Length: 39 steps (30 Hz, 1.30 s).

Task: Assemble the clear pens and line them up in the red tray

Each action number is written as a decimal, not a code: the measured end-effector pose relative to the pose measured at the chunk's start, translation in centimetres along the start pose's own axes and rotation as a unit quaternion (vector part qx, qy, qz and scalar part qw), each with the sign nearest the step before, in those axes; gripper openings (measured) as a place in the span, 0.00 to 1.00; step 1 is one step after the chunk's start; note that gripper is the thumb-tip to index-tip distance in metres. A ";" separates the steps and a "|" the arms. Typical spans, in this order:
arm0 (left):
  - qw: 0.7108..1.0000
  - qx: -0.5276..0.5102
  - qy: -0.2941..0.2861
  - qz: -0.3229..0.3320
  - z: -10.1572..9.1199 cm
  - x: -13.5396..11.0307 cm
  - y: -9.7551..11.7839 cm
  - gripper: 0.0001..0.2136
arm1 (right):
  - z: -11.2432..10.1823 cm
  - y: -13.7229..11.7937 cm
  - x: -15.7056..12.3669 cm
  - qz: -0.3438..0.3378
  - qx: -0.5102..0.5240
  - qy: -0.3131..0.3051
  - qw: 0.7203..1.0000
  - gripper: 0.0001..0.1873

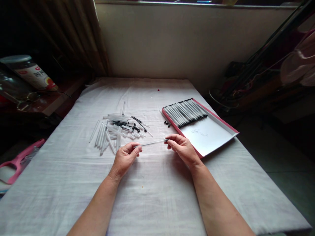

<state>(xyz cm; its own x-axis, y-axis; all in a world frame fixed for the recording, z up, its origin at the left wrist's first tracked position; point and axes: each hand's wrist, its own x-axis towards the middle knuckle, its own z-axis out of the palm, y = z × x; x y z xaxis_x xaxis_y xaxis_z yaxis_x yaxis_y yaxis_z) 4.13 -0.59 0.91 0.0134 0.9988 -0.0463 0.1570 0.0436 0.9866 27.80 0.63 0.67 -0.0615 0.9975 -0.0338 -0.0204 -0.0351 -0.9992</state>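
Between my two hands a thin pen (153,143) with a clear whitish barrel lies almost level above the cloth. My left hand (126,158) pinches its left end between thumb and fingers. On the dark right end, the fingertips of my right hand (181,148) are closed. Beyond my left hand lies a loose pile of clear pen barrels (110,136), with dark refills (120,123) and small black caps (136,128) among them. To the right, a shallow red-edged box lid (214,139) holds a row of pens (185,113), their black ends toward me.
A white cloth covers the table (152,203). Several black caps (167,123) lie beside the lid, and a small red piece (158,90) sits farther back. On the left are a jar (29,72) on a wooden surface and a pink-handled item (18,164). A wall stands behind.
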 end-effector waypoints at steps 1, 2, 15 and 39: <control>1.000 0.004 0.000 0.002 0.0 0.0 -0.1 0.17 | 0.0 0.0 0.0 -0.002 -0.010 0.000 1.000 0.14; 1.000 0.007 0.000 0.004 0.0 0.0 -0.2 0.17 | 0.0 0.0 0.0 -0.006 -0.024 0.000 1.000 0.14; 0.999 0.038 -0.006 0.030 0.2 0.1 -0.9 0.11 | 0.3 -0.2 0.0 -0.038 -0.169 -0.008 0.985 0.26; 0.850 0.457 0.016 0.261 -0.6 4.1 0.3 0.12 | -0.5 0.9 0.3 -0.085 -0.292 0.019 0.952 0.11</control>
<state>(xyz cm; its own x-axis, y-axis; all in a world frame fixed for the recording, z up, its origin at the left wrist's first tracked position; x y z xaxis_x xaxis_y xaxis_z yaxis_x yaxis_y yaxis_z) 3.64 3.56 1.12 0.2936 0.8775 0.3792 0.8398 -0.4263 0.3362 28.26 0.90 -0.22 -0.0700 0.9875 0.1410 0.5323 0.1565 -0.8320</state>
